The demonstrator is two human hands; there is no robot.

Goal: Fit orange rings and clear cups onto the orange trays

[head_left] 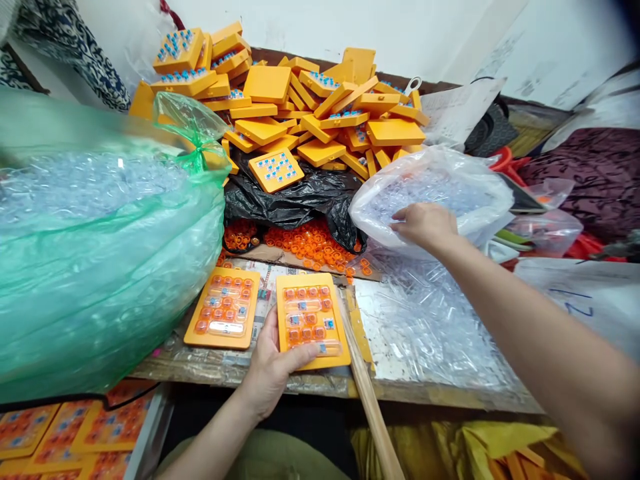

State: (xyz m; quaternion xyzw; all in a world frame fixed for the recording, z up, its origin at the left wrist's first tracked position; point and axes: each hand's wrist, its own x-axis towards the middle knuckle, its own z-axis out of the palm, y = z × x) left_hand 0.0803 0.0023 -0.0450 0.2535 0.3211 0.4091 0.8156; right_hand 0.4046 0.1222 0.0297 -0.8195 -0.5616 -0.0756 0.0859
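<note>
My left hand [273, 367] grips the lower left of a yellow plastic panel [343, 333], its thumb lying across the front. Orange round pieces, a few small blue-topped parts and clear long covers fill this panel. Beside it on the bench lies a similar yellow panel [194, 337] with a white strip near its bottom. Over at the right, my right hand [425, 223] is at the near side of an open white plastic bag [367, 217] full of small clear plastic pieces [435, 190]. Its fingers are curled together; what they pinch, if anything, is too small to tell.
Many yellow panels [267, 83] are heaped at the back, above black plastic [295, 193] and loose orange rings [310, 243]. A bulging green bag [125, 267] crowds the left. Clear pieces [440, 320] cover the bench's right. A wooden stick [373, 407] leans against the front edge.
</note>
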